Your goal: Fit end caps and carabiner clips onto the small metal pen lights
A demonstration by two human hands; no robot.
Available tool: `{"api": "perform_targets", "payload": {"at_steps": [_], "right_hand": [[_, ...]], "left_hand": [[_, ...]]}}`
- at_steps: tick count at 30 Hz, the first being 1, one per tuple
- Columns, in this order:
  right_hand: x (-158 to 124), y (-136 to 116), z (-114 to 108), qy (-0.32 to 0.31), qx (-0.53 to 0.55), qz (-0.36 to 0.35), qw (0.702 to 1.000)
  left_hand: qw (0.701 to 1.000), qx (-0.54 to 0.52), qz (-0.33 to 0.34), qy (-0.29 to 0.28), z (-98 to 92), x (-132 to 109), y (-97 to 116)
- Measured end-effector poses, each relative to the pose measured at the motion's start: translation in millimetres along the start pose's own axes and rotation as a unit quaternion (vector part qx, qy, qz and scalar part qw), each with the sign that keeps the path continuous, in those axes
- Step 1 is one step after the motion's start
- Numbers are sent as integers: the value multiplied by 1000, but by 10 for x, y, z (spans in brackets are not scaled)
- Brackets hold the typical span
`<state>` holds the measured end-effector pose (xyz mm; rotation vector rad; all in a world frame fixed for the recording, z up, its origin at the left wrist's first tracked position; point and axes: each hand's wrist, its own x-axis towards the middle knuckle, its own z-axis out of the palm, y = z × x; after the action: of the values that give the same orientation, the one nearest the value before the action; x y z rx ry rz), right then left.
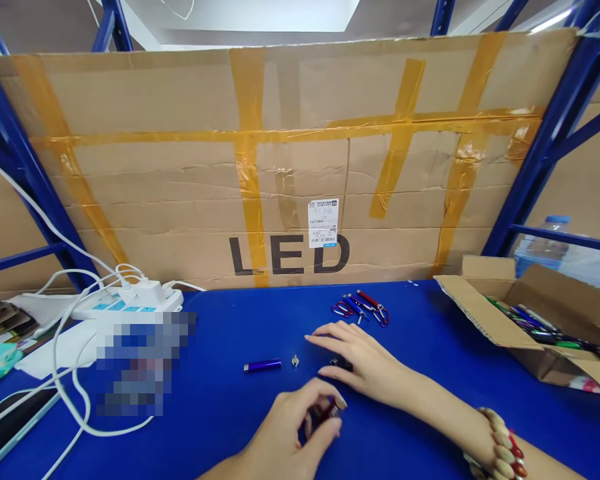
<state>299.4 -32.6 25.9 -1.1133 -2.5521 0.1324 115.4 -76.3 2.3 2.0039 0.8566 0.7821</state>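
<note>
My left hand [300, 427] is closed near the front of the blue tabletop, its fingers curled around a small dark red piece [329, 411] that is mostly hidden by them. My right hand [363, 357] lies palm down beyond it, fingers stretched out and apart. Under its palm side, between thumb and forefinger, small dark and shiny parts [341, 363] show; whether the hand touches them I cannot tell. To the left lie a blue metal tube [263, 366] with a silver end and a small silver metal piece [295, 361].
Several red and blue tubes with carabiners [361, 307] lie further back. An open cardboard box [513, 343] of pens stands right. A white power strip [130, 303] with trailing cables sits left. A large cardboard panel [190, 200] closes off the back between blue posts.
</note>
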Motion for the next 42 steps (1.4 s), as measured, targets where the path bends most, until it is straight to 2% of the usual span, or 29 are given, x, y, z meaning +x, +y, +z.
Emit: {"api": "perform_targets", "payload": {"at_steps": [2,4,6,9,13,14,16,18,19,21,26,33,36,39,42], "right_hand": [[45,-72,76,-5,4,-32,999],[98,-118,150,-19,1,-57,998],[140,-133,205,-23,-8,-64,998],[157,-108,240,-1,-23,-66,998],[120,-32,218,37,-16,-82,996],[107,-13,199,60,17,-70,996],[80,10,137,127,128,-4,984],[50,-1,46,166,261,81,948],[36,-20,-4,166,314,112,928],[10,-78,-93,148,374,125,907],[-16,-191,-155,106,367,91,920],[-18,-157,-95,30,414,136,899],[-24,-150,-119,38,367,118,922],[-57,-178,-143,46,278,35,959],[-112,-247,-127,48,177,-51,982]], "left_hand": [[999,-18,22,-44,27,-38,-5],[997,-33,37,-63,32,-64,-7],[998,-22,34,-44,17,-74,-3],[1000,24,5,14,-30,-58,4],[999,8,-6,35,-87,-2,-12],[999,2,-4,40,-94,8,-21],[998,1,-4,55,-101,18,-39],[998,10,-15,66,-102,16,-57],[997,15,-22,69,-101,12,-66],[996,27,-30,76,-102,6,-82],[990,71,29,117,-109,3,-115],[978,121,97,138,-114,-11,-107],[974,135,125,129,-129,-6,-94],[971,150,145,113,-137,1,-89],[968,149,160,125,-123,-11,-96]]}}
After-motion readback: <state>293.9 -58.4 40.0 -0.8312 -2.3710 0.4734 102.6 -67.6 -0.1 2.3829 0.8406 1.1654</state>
